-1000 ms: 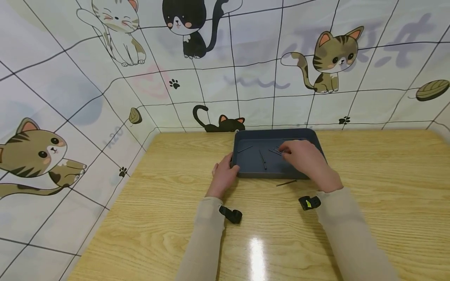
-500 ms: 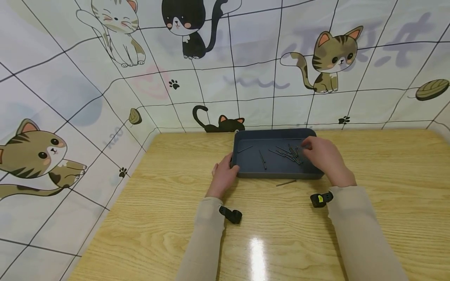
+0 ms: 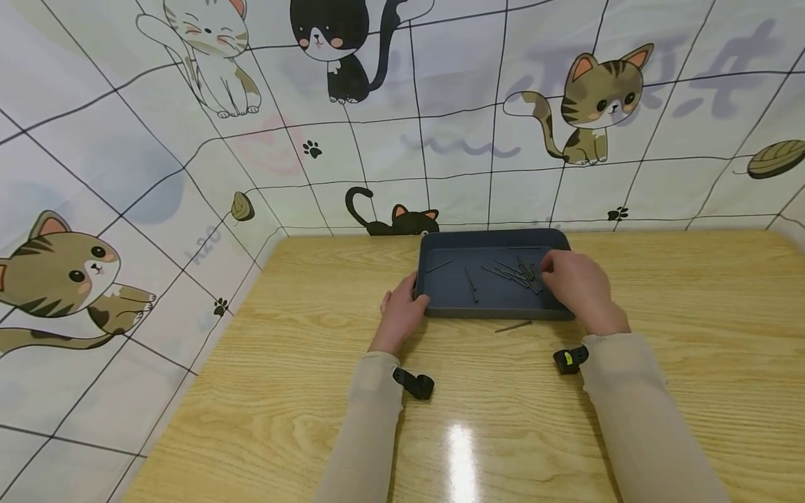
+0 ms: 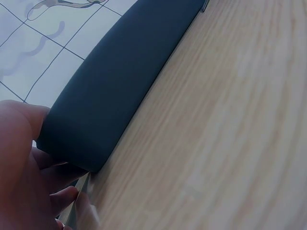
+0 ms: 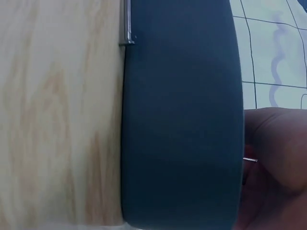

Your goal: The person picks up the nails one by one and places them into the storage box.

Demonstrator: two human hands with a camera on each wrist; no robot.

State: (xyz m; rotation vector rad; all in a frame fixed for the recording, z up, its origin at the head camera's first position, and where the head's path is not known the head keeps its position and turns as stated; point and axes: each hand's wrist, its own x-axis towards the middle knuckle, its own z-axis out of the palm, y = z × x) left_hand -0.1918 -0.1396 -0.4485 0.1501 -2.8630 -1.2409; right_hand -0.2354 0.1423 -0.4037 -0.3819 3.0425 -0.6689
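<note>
A dark grey tray sits on the wooden table and holds several thin nails, most heaped at its right. My left hand grips the tray's near left corner, thumb on the left wall; the left wrist view shows the fingers beside that corner of the tray. At the right end of the tray my right hand has its fingers curled at the nail heap. Beside the tray in the right wrist view, a thin nail tip pokes from the right hand's fingers.
One loose nail lies on the table just in front of the tray, also visible as a nail against the tray wall. Cat-patterned walls close the table at the back and left. Bare wood stretches left, right and near.
My right hand moved from over the tray's middle to its right end, uncovering the nail heap. The left hand and the tray stayed put.
</note>
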